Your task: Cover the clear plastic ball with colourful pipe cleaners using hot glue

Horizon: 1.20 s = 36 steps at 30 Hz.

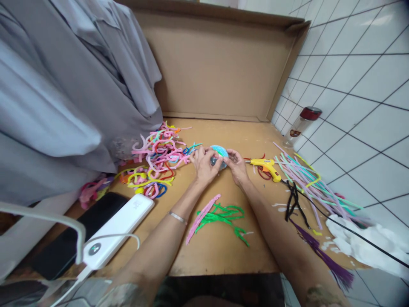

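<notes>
Above the middle of the table, both hands hold a small round piece [219,150] with light blue and green pipe cleaner bands and a dark, glassy lower part. My left hand [205,165] is closed on its left side, the thumb and fingers pressed near the green band. On the right side, my right hand [237,167] pinches its edge. The fingers partly cover the piece. Nearer to me, between the forearms, lie green pipe cleaner pieces [220,216] and a pink pipe cleaner [203,218]. A yellow glue gun [266,167] rests just right of my right hand.
At left lie a heap of coloured pipe cleaners [159,149], a white power bank [123,228] and a black phone [105,209]. To the right are black pliers [292,200], straight pipe cleaners [306,179], a purple tassel [322,251], white fluff [354,241] and a bottle [298,128]. Cardboard [217,64] stands behind.
</notes>
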Tool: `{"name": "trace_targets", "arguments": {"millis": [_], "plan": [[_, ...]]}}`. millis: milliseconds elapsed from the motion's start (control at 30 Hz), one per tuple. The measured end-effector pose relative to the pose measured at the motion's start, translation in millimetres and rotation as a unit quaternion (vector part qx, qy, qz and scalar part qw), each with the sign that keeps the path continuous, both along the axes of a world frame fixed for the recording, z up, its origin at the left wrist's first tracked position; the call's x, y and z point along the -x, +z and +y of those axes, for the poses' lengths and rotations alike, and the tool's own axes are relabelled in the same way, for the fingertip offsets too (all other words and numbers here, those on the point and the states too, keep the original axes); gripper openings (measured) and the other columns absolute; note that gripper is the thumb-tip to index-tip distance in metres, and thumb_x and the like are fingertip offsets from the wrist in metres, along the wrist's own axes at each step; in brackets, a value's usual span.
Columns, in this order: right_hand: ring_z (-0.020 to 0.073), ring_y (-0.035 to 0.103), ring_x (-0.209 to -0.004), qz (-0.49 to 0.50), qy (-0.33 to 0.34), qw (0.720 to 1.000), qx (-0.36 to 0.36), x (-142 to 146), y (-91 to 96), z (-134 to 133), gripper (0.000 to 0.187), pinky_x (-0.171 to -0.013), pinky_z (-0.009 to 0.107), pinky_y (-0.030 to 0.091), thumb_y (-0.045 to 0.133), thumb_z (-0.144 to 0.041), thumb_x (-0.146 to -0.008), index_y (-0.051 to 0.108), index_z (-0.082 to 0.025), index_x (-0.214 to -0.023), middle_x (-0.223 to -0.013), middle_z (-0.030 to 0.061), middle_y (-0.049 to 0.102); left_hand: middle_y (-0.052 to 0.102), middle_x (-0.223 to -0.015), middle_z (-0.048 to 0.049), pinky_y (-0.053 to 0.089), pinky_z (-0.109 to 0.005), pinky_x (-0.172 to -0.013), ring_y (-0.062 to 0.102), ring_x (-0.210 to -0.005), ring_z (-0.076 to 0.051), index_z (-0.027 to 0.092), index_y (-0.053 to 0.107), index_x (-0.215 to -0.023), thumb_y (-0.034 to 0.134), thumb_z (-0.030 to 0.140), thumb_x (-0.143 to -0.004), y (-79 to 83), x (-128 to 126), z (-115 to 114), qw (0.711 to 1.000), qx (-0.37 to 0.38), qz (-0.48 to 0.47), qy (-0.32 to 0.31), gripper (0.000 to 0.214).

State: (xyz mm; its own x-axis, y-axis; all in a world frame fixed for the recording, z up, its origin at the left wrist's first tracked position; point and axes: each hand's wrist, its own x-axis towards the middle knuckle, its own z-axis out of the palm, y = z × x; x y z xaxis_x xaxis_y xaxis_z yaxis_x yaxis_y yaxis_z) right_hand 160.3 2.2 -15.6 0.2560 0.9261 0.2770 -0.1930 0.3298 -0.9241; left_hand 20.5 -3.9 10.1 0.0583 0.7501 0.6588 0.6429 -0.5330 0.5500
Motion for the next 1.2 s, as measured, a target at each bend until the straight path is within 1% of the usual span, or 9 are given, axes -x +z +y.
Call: {"name": "trace_targets", "arguments": {"millis": [133,233,400,500,633,767,933,1100,1200], "plan": [[0.0181,0.064,-0.093,-0.013,-0.001,1.0,-0.005,-1.9,0.1,0.3,0.047,-0.089,0.034,0.052,0.085,-0.042,-0.058,0.064,-0.024,-0.096,-0.096,0.0019,0.07,0.063,-0.107,-0.005,0.026,-0.048,-0.106,0.053,-0.109,-0.025,0.024,0.063,-0.084,0.061,0.038,-0.085,1.7,0.6,-0.1,1.0,0.004,-0.001,-0.013,0.014],[0.0195,0.064,-0.099,-0.013,-0.003,1.0,-0.01,-4.2,0.5,1.0,0.05,-0.094,0.036,0.051,0.085,-0.041,-0.056,0.064,-0.024,-0.099,-0.103,0.0038,0.07,0.064,-0.104,-0.0041,0.027,-0.047,-0.106,0.054,-0.107,-0.025,0.025,0.062,-0.087,0.06,0.036,-0.085,2.5,1.3,-0.1,1.0,0.003,-0.004,-0.018,0.012],[0.0217,0.062,-0.108,-0.014,0.001,1.0,-0.014,-7.4,-0.1,1.7,0.054,-0.102,0.041,0.047,0.086,-0.041,-0.056,0.063,-0.024,-0.101,-0.112,0.006,0.069,0.066,-0.101,-0.0039,0.028,-0.045,-0.106,0.057,-0.104,-0.024,0.024,0.057,-0.097,0.055,0.037,-0.087,3.2,2.0,0.3,1.0,0.006,-0.021,-0.013,0.017],[0.0225,0.062,-0.111,-0.02,0.001,1.0,-0.017,-8.4,-0.5,1.6,0.054,-0.105,0.044,0.046,0.085,-0.041,-0.057,0.063,-0.024,-0.103,-0.114,0.0067,0.07,0.067,-0.102,-0.0042,0.027,-0.044,-0.105,0.057,-0.104,-0.024,0.024,0.056,-0.099,0.052,0.038,-0.088,3.7,2.3,1.3,1.0,0.009,-0.026,-0.014,0.018],[0.022,0.063,-0.109,-0.021,0.003,1.0,-0.015,-7.6,0.8,-0.9,0.053,-0.104,0.043,0.046,0.085,-0.04,-0.058,0.064,-0.024,-0.103,-0.114,0.0066,0.07,0.069,-0.1,-0.0037,0.027,-0.044,-0.105,0.058,-0.103,-0.024,0.024,0.057,-0.096,0.051,0.037,-0.089,3.7,3.4,3.2,0.999,0.011,-0.031,-0.019,0.016],[0.0216,0.065,-0.105,-0.034,0.015,0.999,-0.019,-4.6,2.7,-5.4,0.048,-0.1,0.04,0.049,0.082,-0.042,-0.063,0.067,-0.024,-0.105,-0.113,0.0059,0.071,0.068,-0.098,-0.0033,0.026,-0.045,-0.107,0.06,-0.102,-0.023,0.024,0.057,-0.095,0.053,0.035,-0.086,1.9,4.1,4.5,0.999,0.0,-0.036,-0.013,0.015],[0.021,0.065,-0.103,-0.036,0.016,0.999,-0.022,-2.4,1.9,-7.6,0.044,-0.098,0.039,0.05,0.081,-0.043,-0.064,0.069,-0.024,-0.102,-0.112,0.0045,0.072,0.066,-0.111,-0.0066,0.026,-0.047,-0.108,0.056,-0.114,-0.026,0.024,0.06,-0.096,0.059,0.035,-0.082,1.0,3.7,4.0,0.999,-0.006,-0.034,-0.002,0.018],[0.0202,0.065,-0.103,-0.037,0.013,0.999,-0.016,-3.1,0.0,-7.0,0.041,-0.099,0.038,0.049,0.08,-0.041,-0.065,0.069,-0.024,-0.101,-0.111,0.0045,0.071,0.066,-0.112,-0.0058,0.022,-0.05,-0.111,0.056,-0.114,-0.025,0.024,0.063,-0.089,0.059,0.034,-0.083,1.5,4.0,3.5,1.0,-0.003,-0.029,-0.006,0.012],[0.0196,0.064,-0.102,-0.031,0.018,0.999,-0.013,-4.3,-1.9,-6.5,0.04,-0.099,0.037,0.049,0.08,-0.039,-0.065,0.069,-0.024,-0.1,-0.111,0.0042,0.07,0.065,-0.113,-0.006,0.023,-0.05,-0.111,0.055,-0.115,-0.026,0.025,0.064,-0.091,0.062,0.035,-0.081,0.2,4.9,5.1,1.0,-0.007,-0.029,0.005,0.014]]}}
